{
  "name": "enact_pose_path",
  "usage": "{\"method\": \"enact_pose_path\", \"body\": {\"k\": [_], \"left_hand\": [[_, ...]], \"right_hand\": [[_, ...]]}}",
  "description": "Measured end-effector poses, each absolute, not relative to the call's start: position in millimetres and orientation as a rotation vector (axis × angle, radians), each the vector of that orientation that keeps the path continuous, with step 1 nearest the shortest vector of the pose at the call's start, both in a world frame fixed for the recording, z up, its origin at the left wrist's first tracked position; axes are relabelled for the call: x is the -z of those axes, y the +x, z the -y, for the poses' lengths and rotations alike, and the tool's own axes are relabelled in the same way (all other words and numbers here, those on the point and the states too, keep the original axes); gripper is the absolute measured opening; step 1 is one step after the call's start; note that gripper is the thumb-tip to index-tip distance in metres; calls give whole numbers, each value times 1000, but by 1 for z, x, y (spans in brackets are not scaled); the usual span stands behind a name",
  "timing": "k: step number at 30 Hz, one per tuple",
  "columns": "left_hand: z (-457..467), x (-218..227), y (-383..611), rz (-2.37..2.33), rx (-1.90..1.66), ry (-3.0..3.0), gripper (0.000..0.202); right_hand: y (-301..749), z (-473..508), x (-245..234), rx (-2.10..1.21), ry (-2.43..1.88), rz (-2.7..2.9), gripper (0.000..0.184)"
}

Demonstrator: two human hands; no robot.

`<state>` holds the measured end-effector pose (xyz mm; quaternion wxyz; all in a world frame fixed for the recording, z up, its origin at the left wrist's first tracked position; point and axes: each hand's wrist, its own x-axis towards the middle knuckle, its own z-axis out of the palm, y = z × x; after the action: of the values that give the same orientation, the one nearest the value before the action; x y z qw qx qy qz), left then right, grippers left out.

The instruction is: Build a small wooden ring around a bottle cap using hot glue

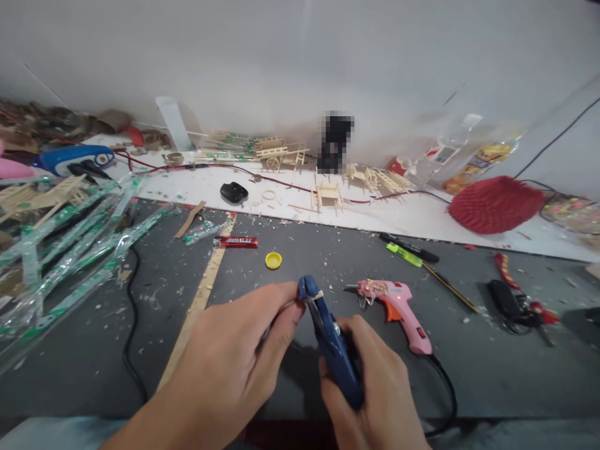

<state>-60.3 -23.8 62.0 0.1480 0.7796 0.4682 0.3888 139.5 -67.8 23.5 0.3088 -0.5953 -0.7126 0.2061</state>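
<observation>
My right hand (375, 375) is wrapped round a pair of blue pliers-like cutters (330, 340), their jaws pointing up and away from me. Between its thumb and fingertips, my left hand (239, 344) pinches a thin wooden stick (317, 295). A short pale end of the stick shows at the cutter jaws; the rest is mostly hidden by my fingers. Just beyond both hands lies a yellow bottle cap (273, 260). To the right of the cutters, a pink glue gun (394, 306) with an orange trigger lies on its side.
Small wooden stick models (327, 195) stand on the white strip at the back. Plastic-wrapped sticks (89, 250) cover the left side. A red battery (237, 242), a black marker (412, 248), keys (513, 303) and a red fan-shaped object (497, 204) lie around.
</observation>
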Motion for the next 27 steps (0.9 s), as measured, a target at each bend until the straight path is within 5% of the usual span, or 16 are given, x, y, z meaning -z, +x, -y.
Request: {"method": "enact_pose_path", "body": {"k": [27], "left_hand": [[13,-65,-70,-1184,-946,2440,23]], "right_hand": [[145,67,-28,-556,-1483,1951,15]]}}
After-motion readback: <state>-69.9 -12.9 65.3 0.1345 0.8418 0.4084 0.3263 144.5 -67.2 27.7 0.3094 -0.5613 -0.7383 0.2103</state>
